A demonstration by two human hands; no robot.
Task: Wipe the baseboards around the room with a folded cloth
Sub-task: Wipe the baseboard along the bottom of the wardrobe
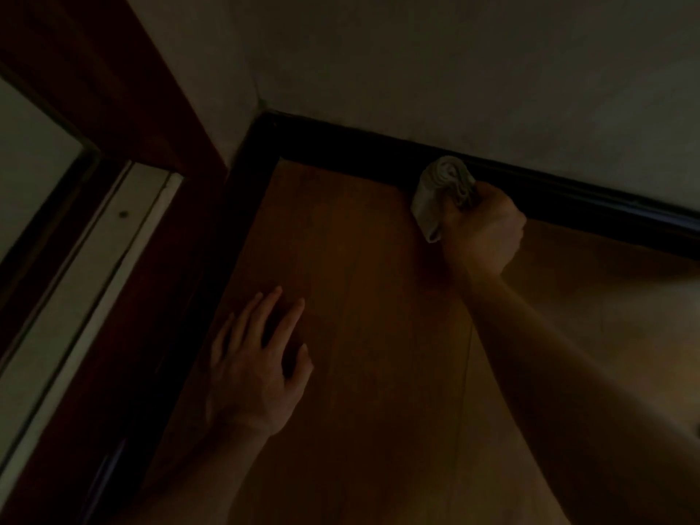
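The scene is dim. A dark baseboard (pixel 341 145) runs along the foot of the pale wall from the corner at the upper middle toward the right edge. My right hand (pixel 483 229) grips a folded pale grey cloth (pixel 441 187) and holds it against the baseboard, a short way right of the corner. My left hand (pixel 257 358) rests flat on the wooden floor (pixel 360 297) with its fingers spread, near the left baseboard (pixel 235 229).
A reddish-brown door frame (pixel 125 89) stands at the upper left, with a pale threshold strip (pixel 94 267) running diagonally below it. The pale wall (pixel 454 70) fills the top of the view. Open wooden floor lies between my arms.
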